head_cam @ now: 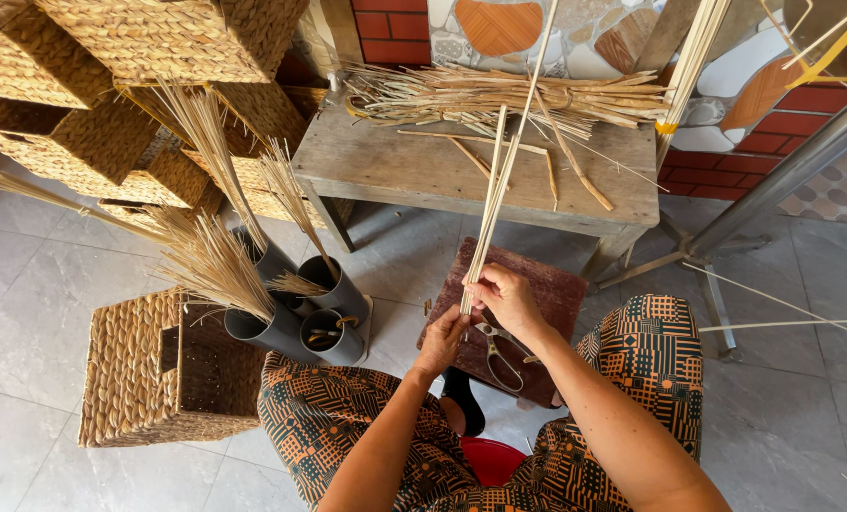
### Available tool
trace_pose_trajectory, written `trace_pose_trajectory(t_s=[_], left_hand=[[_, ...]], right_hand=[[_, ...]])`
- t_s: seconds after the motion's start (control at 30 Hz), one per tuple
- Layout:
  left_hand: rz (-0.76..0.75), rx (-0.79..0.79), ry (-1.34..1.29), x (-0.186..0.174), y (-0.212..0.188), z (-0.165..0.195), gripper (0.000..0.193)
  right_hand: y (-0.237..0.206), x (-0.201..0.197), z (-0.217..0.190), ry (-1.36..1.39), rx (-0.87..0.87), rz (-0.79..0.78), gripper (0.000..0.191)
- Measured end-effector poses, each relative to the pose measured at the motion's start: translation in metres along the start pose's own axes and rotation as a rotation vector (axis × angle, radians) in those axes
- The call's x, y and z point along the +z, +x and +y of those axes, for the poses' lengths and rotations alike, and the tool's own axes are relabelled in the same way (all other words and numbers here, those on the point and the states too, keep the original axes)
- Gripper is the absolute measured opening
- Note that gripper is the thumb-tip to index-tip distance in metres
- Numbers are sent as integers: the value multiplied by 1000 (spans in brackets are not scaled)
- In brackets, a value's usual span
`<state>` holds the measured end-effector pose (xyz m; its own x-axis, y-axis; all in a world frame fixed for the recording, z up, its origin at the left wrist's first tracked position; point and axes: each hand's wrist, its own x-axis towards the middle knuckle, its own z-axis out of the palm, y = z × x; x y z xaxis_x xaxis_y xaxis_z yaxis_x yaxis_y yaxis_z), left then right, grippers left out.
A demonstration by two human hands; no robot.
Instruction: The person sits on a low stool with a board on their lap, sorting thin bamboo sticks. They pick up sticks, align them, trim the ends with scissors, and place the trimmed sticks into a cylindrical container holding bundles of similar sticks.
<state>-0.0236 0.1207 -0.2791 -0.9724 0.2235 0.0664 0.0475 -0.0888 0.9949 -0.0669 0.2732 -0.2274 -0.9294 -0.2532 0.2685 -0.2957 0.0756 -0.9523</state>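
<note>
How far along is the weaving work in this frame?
Done: finished baskets stacked at left, one on the floor. In hand: both hands, left and right, grip a bundle of strips. Left: loose reeds on the bench; scissors lie idle.

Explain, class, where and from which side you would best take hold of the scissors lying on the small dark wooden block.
Probably at the looped handles of the scissors, coming from above on the person's side. They lie flat on the wooden block with the loops toward the person and the blades pointing away, under the right hand. The left hand is close beside them, and both hands hold the bundle of thin strips.
</note>
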Motion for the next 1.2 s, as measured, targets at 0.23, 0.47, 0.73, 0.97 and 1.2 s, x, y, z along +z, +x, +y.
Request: trace_pose_trajectory(t_s=[0.23, 0.47, 0.73, 0.97, 1.2], left_hand=[[-160, -167, -161, -4, -11, -1, 24], [-147, -204, -233, -13, -12, -16, 22], [-54, -344, -174, -16, -7, -29, 22], [-50, -445, -159, -10, 6, -35, 21], [-74, -451, -122, 5, 30, -35, 24]], right_hand=[[8, -20, 2, -34, 202, 34, 15], [8, -44, 9, 200, 311, 96, 14], [5, -45, 22, 263, 427, 34, 20], [5, -47, 26, 414, 514, 2, 20], [-1, -58, 3, 452, 462, -33, 18]])
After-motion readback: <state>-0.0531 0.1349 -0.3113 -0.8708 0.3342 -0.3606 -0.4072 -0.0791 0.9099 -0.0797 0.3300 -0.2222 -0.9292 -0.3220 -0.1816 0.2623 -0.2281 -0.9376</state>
